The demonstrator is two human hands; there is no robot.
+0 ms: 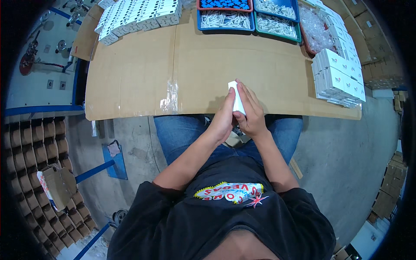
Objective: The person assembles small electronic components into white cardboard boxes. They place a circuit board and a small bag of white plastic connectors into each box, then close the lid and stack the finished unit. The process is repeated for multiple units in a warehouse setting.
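A small white box (237, 103) stands between my two palms, just above the near edge of the cardboard-covered table (208, 65). My left hand (223, 115) presses along its left side with the fingers pointing away from me. On the other side my right hand (251, 113) closes against it, fingers reaching along its edge and the thumb near its lower end. The box's narrow white face shows between the hands; most of its sides are hidden by the fingers and palms.
White boxes stand in rows (138, 16) at the far left and in a stack (339, 78) at the right. At the far edge, trays hold white slender pieces (226, 19) and blue pieces (225, 4). Clear plastic bags (315, 26) lie beside them. A partitioned cardboard crate (26, 151) stands left.
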